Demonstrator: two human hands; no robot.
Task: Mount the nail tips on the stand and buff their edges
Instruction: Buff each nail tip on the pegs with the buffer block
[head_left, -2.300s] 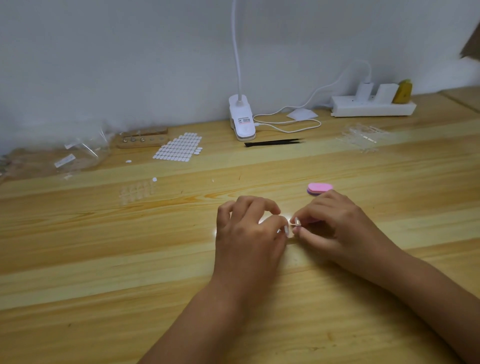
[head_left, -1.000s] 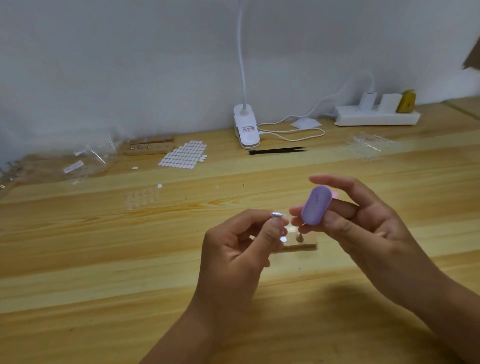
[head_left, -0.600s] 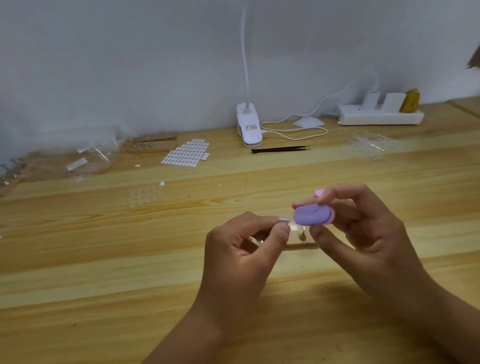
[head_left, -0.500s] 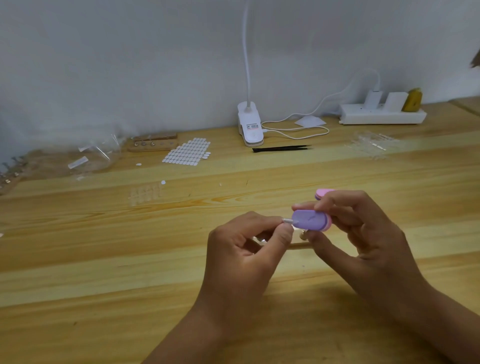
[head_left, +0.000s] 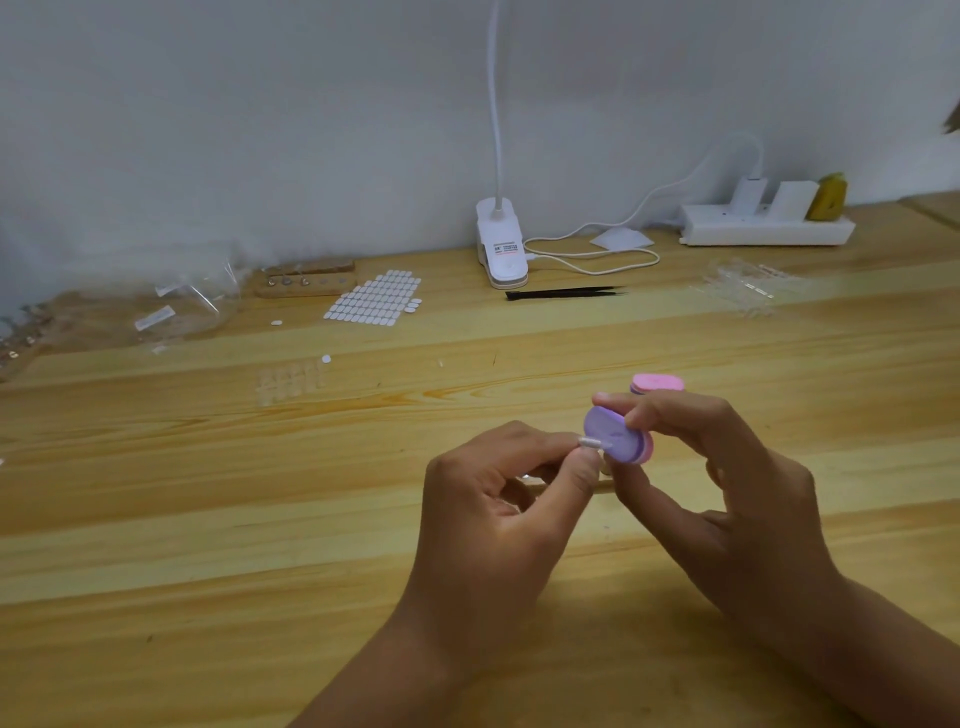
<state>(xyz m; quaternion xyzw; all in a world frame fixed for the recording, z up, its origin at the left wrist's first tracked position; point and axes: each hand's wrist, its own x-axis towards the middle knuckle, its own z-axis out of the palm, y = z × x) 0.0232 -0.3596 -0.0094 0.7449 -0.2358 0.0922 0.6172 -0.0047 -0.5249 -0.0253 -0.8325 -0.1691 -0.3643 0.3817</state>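
My left hand (head_left: 498, 499) pinches a small peg topped with a pale nail tip (head_left: 590, 442) between thumb and forefinger, lifted above the table. My right hand (head_left: 717, 493) grips a small oval purple-and-pink buffer block (head_left: 615, 435), whose purple face touches the nail tip. A wooden stand (head_left: 597, 486) lies on the table under my hands, mostly hidden. A second pink buffer block (head_left: 657, 383) rests just behind my right fingers.
At the back left sit another wooden stand (head_left: 304, 280), a sheet of white adhesive dots (head_left: 376, 299) and clear plastic bags (head_left: 176, 312). A clip lamp (head_left: 501, 249), black tweezers (head_left: 563, 293), a power strip (head_left: 763, 223) and clear nail tips (head_left: 748, 286) lie along the back.
My hands rose off the table. The right hand picked up the purple buffer, turned it and brought it against the nail tip that the left hand holds.
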